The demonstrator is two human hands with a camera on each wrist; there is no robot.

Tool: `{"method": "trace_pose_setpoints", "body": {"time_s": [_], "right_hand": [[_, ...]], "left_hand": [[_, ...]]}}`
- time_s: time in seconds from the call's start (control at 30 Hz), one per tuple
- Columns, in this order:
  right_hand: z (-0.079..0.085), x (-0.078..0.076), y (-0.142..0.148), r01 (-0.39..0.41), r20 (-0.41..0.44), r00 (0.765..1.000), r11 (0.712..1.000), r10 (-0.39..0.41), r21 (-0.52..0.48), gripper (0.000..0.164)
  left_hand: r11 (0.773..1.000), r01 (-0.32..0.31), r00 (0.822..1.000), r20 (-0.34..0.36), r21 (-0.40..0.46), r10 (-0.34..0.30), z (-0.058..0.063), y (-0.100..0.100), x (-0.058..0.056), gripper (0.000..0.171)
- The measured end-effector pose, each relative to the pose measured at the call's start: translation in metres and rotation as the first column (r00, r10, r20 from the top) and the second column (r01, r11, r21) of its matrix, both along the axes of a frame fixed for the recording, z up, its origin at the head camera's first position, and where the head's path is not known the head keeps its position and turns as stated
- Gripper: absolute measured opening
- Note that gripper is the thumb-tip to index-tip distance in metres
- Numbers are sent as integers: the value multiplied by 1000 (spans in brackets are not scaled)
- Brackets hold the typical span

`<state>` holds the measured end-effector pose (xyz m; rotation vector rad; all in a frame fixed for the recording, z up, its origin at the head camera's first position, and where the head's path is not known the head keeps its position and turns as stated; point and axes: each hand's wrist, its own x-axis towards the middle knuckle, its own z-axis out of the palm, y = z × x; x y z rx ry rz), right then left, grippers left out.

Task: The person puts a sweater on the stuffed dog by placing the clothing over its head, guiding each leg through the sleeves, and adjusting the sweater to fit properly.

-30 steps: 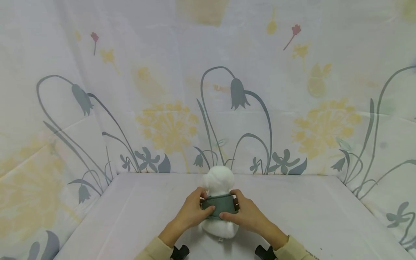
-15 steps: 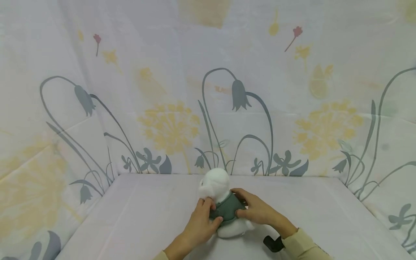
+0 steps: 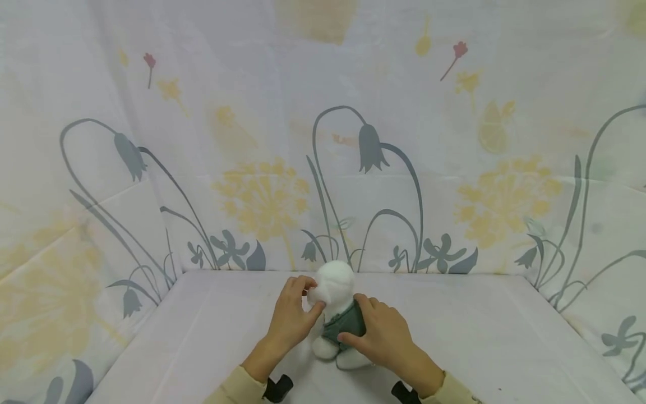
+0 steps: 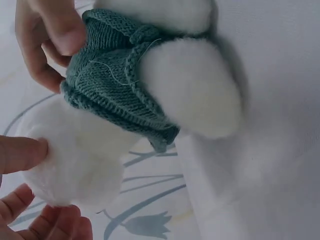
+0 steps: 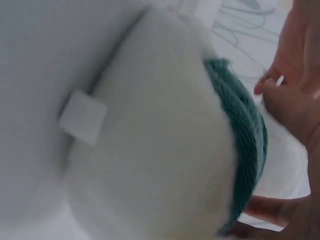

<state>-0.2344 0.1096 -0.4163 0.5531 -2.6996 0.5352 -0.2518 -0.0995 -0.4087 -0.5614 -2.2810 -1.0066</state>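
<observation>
A white plush toy [image 3: 337,283] in a green knitted vest [image 3: 348,325] sits upright on the white surface, its head turned to the left. My left hand [image 3: 290,317] holds the side of the head around the snout, thumb on the near side and fingers curled at the far side. My right hand [image 3: 386,332] grips the toy's body over the vest. In the left wrist view, a loose thread lies across the vest [image 4: 105,75]. The right wrist view shows a small white tag [image 5: 84,117] on the toy's lower back. The face is mostly hidden.
A white cloth-covered table [image 3: 212,331] spreads around the toy. Behind it hangs a white curtain [image 3: 272,129] printed with grey and yellow flowers. Black wrist-mounted devices [image 3: 279,388] show under the forearms.
The toy has turned from showing its back to facing left. My left hand has moved from the vest up to the head, while my right hand stays on the vest.
</observation>
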Motion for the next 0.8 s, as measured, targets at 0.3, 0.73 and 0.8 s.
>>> {"method": "trace_pose_setpoints", "body": {"time_s": [0.3, 0.73, 0.8], "right_hand": [[-9, -13, 19, -162, 19, 987, 987, 162, -12, 69], [-7, -30, 42, -292, -32, 956, 954, 291, -63, 66], [-5, -25, 33, -269, -150, 956, 957, 251, -110, 62]], "left_hand": [[999, 26, 990, -138, -29, -30, -3, 5, 3, 25], [995, 102, 975, -202, 12, -98, 6, 3, -1, 19], [985, 159, 981, -117, 62, -151, 11, -4, -9, 25]]}}
